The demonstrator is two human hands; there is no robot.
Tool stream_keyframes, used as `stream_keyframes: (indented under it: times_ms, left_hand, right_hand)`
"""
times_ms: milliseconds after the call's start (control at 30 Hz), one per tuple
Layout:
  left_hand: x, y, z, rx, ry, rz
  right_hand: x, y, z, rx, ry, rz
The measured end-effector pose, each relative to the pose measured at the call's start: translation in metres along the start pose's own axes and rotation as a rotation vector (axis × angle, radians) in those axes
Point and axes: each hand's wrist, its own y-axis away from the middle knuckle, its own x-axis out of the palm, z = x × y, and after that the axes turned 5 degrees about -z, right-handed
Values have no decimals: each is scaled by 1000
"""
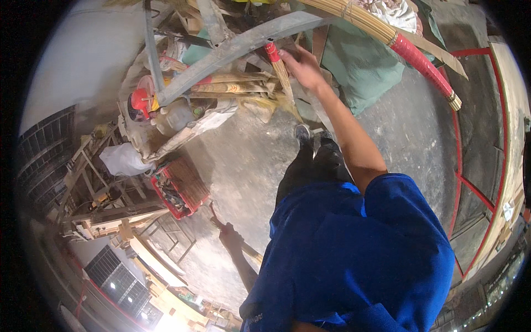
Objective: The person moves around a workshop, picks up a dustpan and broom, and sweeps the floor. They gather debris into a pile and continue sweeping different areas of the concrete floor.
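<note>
Hand, right (pixel 306 72): reaches far forward from the blue sleeve (pixel 406 193) on a nearly straight, bare arm; stands partly open, with thumb and fingers parted and pointing away from the body; sits just right of the small bundle, with contact or grip impossible to tell.
Small bundle (pixel 282 74): slants beside the right thumb, with red-wrapped end farthest from the body, near the arched bar, and with straw-coloured strands spreading toward the feet.
Hand, left (pixel 230 238): hangs out to the left, with forearm partly hidden by the shirt (pixel 354 249); curls closed around a slender shaft; shows finger detail too dark to read.
Slender shaft (pixel 216 222): runs through the left grasp, with reddish-brown tip ahead and straw-coloured part behind.
Arched bar (pixel 238 50): curves across the upper left, grey, above lying bundles.
Lying bundles (pixel 235 87): rest side by side, left of the small bundle, in straw colour with some red.
Long bundle (pixel 381 30): slants across the upper right, bound in red toward the near end.
Green sack (pixel 359 69): slumps right of the reaching hand.
Red crate (pixel 192 185): stands on the grey floor (pixel 238 157), ahead of the left hand, with mixed items inside.
</note>
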Motion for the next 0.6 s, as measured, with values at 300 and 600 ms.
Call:
stream_keyframes:
  times_ms: [300, 600]
  left_hand:
    - [7, -5, 2, 67, -38, 47]
    - [-4, -6, -1, 49, -56, 21]
  right_hand:
    - [-6, -9, 28, -69, -75, -92]
    - [-16, -27, 49, 16, -227, -184]
